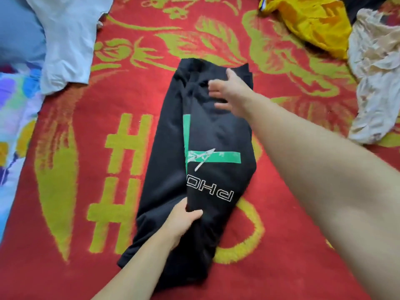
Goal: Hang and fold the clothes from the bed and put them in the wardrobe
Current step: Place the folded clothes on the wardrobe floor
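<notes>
A red blanket (65,267) with yellow-green pattern lies spread out.

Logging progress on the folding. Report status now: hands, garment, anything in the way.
Left hand grips black shirt near its lower fold. Right hand flat on its far end. Shirt folded lengthwise on red blanket. Nothing in the way.

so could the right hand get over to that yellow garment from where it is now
Probably yes. The right hand lies flat on the black shirt, holding nothing, and only bare red blanket separates it from the yellow garment further right.
</notes>
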A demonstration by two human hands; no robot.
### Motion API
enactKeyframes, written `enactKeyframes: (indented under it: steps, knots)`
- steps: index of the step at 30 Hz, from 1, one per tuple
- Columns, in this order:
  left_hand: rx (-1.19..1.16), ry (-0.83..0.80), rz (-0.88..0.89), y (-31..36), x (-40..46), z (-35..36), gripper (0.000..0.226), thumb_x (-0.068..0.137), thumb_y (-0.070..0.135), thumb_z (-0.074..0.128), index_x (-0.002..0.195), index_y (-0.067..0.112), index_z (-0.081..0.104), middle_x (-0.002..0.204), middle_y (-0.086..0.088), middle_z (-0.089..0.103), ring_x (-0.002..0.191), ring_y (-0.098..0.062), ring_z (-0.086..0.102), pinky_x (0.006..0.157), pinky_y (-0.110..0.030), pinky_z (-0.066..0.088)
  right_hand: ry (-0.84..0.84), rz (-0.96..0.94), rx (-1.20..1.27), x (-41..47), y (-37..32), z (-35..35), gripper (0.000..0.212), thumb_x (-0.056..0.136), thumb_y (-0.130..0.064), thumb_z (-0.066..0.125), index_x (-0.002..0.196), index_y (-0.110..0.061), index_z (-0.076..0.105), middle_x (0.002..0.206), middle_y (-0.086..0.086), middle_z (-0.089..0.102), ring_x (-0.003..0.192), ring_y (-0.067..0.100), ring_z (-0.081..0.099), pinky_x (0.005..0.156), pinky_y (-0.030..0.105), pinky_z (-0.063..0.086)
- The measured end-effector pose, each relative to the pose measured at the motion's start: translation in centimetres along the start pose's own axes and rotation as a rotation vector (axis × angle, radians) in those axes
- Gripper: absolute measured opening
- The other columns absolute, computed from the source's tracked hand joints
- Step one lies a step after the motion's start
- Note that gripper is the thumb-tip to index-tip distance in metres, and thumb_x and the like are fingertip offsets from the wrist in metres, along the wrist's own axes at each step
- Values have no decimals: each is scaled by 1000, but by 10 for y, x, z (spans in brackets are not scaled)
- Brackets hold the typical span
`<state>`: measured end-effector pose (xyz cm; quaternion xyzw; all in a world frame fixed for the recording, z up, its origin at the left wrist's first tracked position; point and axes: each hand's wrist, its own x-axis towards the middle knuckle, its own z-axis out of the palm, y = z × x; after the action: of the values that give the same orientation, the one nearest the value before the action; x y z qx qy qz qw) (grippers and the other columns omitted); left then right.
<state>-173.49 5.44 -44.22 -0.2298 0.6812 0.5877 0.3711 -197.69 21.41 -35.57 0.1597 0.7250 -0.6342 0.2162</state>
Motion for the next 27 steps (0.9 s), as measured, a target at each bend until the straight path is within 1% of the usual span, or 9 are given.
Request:
enactKeyframes:
  steps: [2,5,9,11,14,17,19,24,27]
  knots:
    - [310,292,89,-11,0,-13,35,87,-1,57,120,10,57,103,-1,61,88,-16,59,89,-29,47,-63,-53,-380,-18,35,13,75,92,-18,54,153,-23,11,116,5,62,95,17,63,79,24,47]
    - [569,390,379,-20,-10,-49,51,83,-11,45,130,7,52,115,-2,54,108,-20,55,100,-31,41,-188,-262,-874,-72,100,14,71,87,-7,50,152,-14,22,141,12,48,126,26,48,105,29,36]
    - [1401,46,679,-29,-13,-109,93,75,-13,47,153,20,9,160,-6,8,148,-28,9,119,-39,12,-459,-501,-1355,-164,189,19,89,77,-10,54,154,-20,11,159,12,13,147,29,12,117,53,8]
    - [1807,-211,701,-37,-8,-133,103,80,-5,46,142,27,-30,151,-3,-32,140,-27,-26,116,-44,-9,-622,-477,-1577,-193,222,33,93,83,-14,51,150,-30,-12,159,16,-8,146,32,-10,112,60,-6]
    - [1982,-361,766,-48,6,-155,98,84,1,38,135,27,-41,145,-4,-41,137,-27,-30,109,-49,-20,-590,-364,-1695,-202,245,52,92,91,-14,44,138,-34,-33,156,17,-23,132,32,-36,103,61,-22]
    - [2022,-397,918,-51,18,-158,75,84,11,17,146,29,-21,152,-2,-25,140,-26,-21,108,-50,-21,-469,-457,-1723,-200,240,61,93,74,-21,69,150,-35,16,156,18,21,145,32,13,108,67,13]
    - [2005,-465,996,-55,17,-148,74,82,15,16,151,30,-5,155,-1,-16,142,-26,-15,109,-50,-18,-435,-518,-1714,-201,233,60,88,54,-21,82,137,-33,52,140,14,51,129,28,50,97,65,38]
    - [1849,-836,986,-78,-23,-123,76,89,6,36,152,35,5,161,-4,0,148,-25,-4,106,-47,-26,-540,-696,-1713,-210,234,25,81,46,-19,86,124,-26,65,126,8,64,115,27,62,91,65,41]
    - [1676,-960,855,-84,-49,-109,80,87,-2,37,152,34,7,161,-5,0,148,-21,-1,118,-44,-12,-668,-638,-1777,-235,236,-2,81,43,-20,84,122,-28,67,124,5,65,115,23,62,92,60,43]
